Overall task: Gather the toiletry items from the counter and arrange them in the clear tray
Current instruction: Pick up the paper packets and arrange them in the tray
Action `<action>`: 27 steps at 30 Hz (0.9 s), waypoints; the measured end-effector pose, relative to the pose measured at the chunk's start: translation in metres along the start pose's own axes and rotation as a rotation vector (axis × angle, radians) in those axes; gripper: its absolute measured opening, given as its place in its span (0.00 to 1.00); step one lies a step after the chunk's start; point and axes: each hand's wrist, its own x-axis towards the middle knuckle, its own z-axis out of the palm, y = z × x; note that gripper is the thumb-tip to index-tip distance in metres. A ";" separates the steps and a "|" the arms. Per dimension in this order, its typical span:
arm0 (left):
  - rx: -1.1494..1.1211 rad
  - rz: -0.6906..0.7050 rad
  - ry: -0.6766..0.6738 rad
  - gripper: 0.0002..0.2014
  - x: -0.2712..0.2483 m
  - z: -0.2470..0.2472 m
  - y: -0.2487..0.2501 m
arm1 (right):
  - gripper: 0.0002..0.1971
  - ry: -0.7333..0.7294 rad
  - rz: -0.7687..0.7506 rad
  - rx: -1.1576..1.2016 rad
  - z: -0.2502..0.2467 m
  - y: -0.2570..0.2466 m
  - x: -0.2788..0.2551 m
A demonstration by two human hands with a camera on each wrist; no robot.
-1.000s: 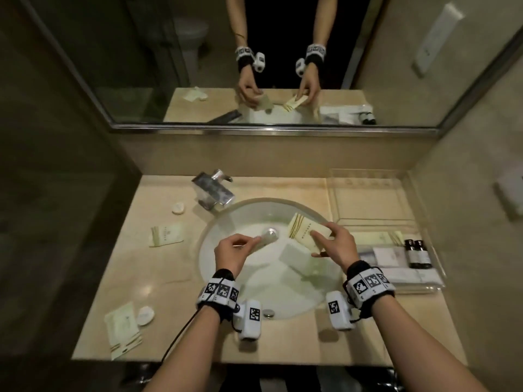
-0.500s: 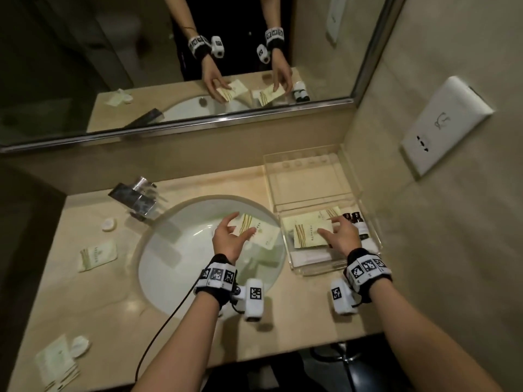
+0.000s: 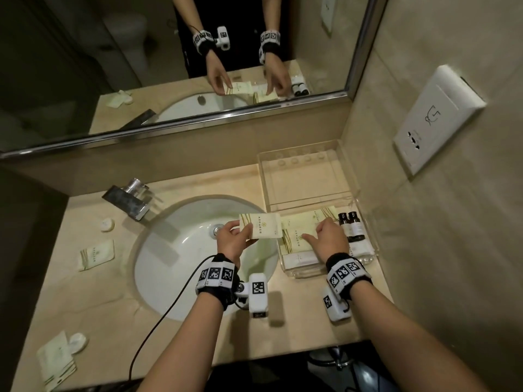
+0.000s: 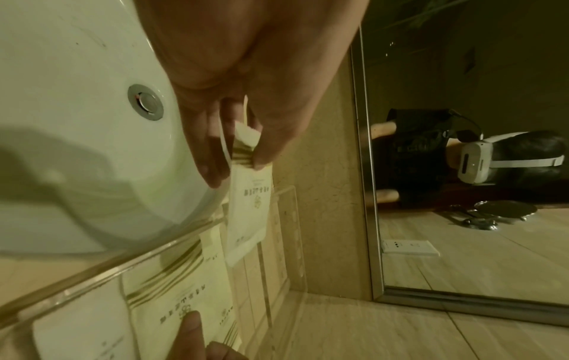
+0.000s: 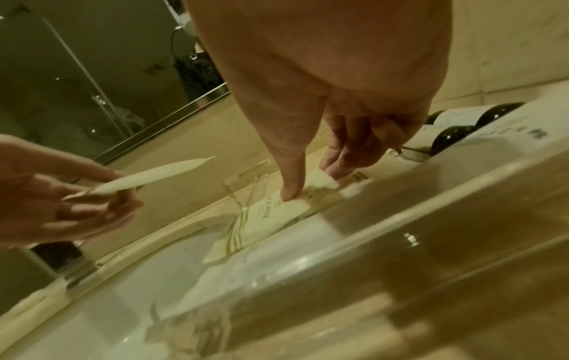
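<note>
My left hand [image 3: 232, 239] pinches a cream packet [image 3: 261, 227] by its striped end, above the sink's right rim and next to the clear tray [image 3: 297, 148]. The left wrist view shows thumb and fingers [image 4: 234, 156] pinching that packet [image 4: 249, 214] over the tray wall [image 4: 92, 268]. My right hand [image 3: 329, 236] is inside the tray's near compartment. Its thumb and fingers [image 5: 311, 182] pinch the end of a second cream packet [image 5: 270, 216] lying on others. Two dark bottles [image 3: 351, 226] lie at the tray's right. White boxes [image 3: 300, 258] fill its front.
A chrome faucet [image 3: 127, 199] stands behind the white sink [image 3: 169, 278]. Left of the sink lie a packet [image 3: 96, 254] and a round soap [image 3: 107, 224]. At the front left corner are more packets [image 3: 56, 360] and a round item [image 3: 77, 340]. A wall socket [image 3: 435, 120] is at the right.
My left hand carried its packet rightward from over the basin to the tray's edge. My right hand brought its packet from above the sink down into the tray.
</note>
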 end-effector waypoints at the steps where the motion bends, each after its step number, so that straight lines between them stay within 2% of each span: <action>1: -0.010 -0.003 -0.015 0.15 -0.002 0.003 0.001 | 0.24 0.022 -0.017 -0.028 0.000 0.001 0.001; 3: -0.020 -0.009 -0.040 0.15 -0.005 0.008 0.002 | 0.23 0.099 -0.069 0.019 -0.001 0.003 0.003; 5: -0.040 -0.019 -0.065 0.15 -0.006 0.014 0.003 | 0.18 0.141 -0.115 0.217 -0.004 -0.001 0.006; 7: -0.046 -0.025 -0.096 0.14 -0.007 0.023 0.003 | 0.16 0.032 -0.102 0.440 -0.010 -0.009 0.010; 9: -0.029 -0.021 -0.138 0.14 -0.008 0.033 0.002 | 0.18 -0.151 -0.078 0.575 -0.016 -0.017 0.012; 10: -0.009 -0.017 -0.160 0.14 -0.009 0.038 0.001 | 0.21 -0.197 -0.079 0.578 -0.019 -0.019 0.013; 12: 0.051 0.005 -0.168 0.15 -0.010 0.045 -0.003 | 0.25 -0.173 -0.070 0.524 -0.024 -0.018 0.015; 15: 0.249 0.099 -0.070 0.15 -0.007 0.048 -0.010 | 0.27 -0.093 0.011 0.447 -0.030 -0.005 0.021; 17: 0.416 0.177 -0.023 0.14 -0.006 0.047 -0.013 | 0.26 -0.110 0.024 0.388 -0.026 0.003 0.022; 21: 0.625 0.335 -0.096 0.16 -0.007 0.048 -0.023 | 0.21 -0.121 0.023 0.314 -0.006 0.009 0.019; 27: 0.951 0.440 -0.222 0.31 -0.006 0.057 -0.039 | 0.21 0.017 -0.038 0.226 0.005 0.011 0.011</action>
